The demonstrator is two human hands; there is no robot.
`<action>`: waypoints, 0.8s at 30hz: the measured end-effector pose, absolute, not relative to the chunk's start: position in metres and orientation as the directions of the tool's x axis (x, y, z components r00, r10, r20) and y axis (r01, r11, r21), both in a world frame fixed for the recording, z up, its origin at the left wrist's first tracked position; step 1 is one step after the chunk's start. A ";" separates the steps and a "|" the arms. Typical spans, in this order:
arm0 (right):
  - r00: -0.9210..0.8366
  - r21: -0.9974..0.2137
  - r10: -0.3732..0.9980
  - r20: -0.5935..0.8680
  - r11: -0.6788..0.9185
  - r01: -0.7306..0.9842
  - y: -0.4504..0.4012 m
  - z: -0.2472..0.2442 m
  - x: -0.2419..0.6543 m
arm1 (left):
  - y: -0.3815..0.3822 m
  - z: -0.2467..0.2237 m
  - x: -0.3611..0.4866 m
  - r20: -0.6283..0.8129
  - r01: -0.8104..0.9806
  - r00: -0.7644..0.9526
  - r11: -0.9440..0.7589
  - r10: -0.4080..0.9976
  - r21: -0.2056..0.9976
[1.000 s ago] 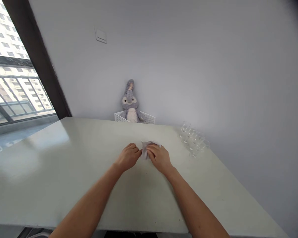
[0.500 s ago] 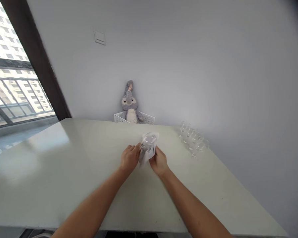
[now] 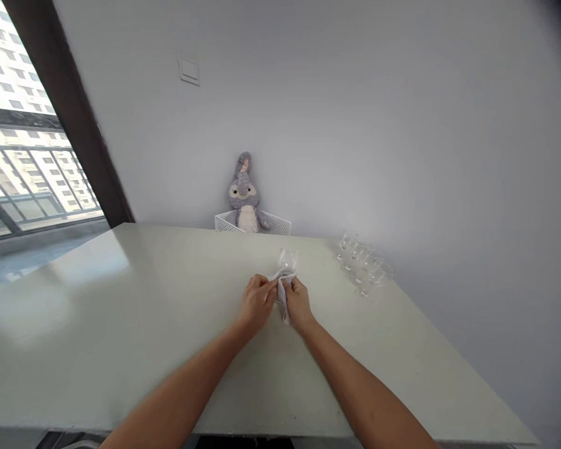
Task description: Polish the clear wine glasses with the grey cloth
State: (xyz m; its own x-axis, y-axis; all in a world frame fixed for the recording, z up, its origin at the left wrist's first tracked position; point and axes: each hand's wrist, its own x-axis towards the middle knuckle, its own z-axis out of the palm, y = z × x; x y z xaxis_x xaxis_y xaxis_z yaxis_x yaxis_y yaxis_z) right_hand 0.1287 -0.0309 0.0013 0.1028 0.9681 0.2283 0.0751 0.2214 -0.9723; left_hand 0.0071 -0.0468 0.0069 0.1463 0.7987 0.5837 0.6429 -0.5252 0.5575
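Note:
A clear stemmed glass [image 3: 288,258] is between my hands over the middle of the table, its bowl pointing away from me. A white cloth [image 3: 283,294] wraps around it just below the bowl, with one end hanging down. My left hand [image 3: 258,304] is closed at the stem and foot, its fingertips touching the cloth's edge. My right hand [image 3: 299,304] grips the cloth around the stem from the right. The cloth and fingers hide most of the stem.
Several clear stemmed glasses [image 3: 362,262] stand grouped at the table's right edge, near the wall. A grey plush toy [image 3: 247,202] sits in a white perforated basket [image 3: 280,224] beyond the pale table [image 3: 168,349]. A window is at the left.
The cloth has moved off the bowl down to the stem, leaving the bowl uncovered. My left hand has shifted slightly right and lower, and my fingers have closed nearer together.

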 end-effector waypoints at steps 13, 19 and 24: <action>-0.316 -0.868 0.935 0.161 0.286 0.405 -0.041 0.009 0.129 | -0.038 0.019 -0.003 0.087 -0.243 0.041 -0.075 0.995 0.967; -0.550 -0.951 0.831 -0.078 -0.227 -0.208 -0.047 0.012 0.124 | -0.037 0.021 -0.014 0.091 -0.337 0.206 -0.016 0.974 0.941; -0.546 -0.918 0.830 -0.117 -0.299 -0.259 -0.049 0.012 0.122 | -0.037 0.021 -0.015 0.060 -0.357 0.211 0.020 0.976 0.934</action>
State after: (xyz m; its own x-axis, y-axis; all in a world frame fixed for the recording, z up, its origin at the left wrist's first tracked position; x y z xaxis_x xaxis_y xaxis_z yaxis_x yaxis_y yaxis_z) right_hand 0.1217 -0.0491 0.0116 -0.5456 0.8299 -0.1167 -0.2590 -0.2994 -0.9183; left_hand -0.0145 -0.0374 0.0207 0.2107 0.9757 0.0602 -0.3574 0.0196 0.9337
